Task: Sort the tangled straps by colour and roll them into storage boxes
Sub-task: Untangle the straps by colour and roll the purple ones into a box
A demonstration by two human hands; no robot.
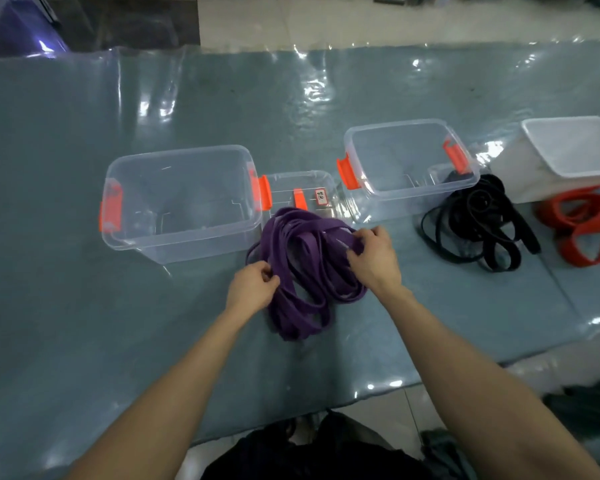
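**A:** Head view first. Your left hand has its fingers curled round a band on the near-left side of the purple straps. Your right hand pinches a band on their far-right side.

**B:** Agreed. That purple bundle lies on the table about midway between its left and right edges (loose coils, not a tidy roll).

**A:** Beyond it, toward the far edge, you have a large clear box on the left. A smaller clear container sits just behind the bundle, and a second clear box stands to the right. All three have orange latches.

**B:** Toward the right edge, your black straps lie heaped against that second box's near-right corner. The red straps are just beside them, in front of a white bin.
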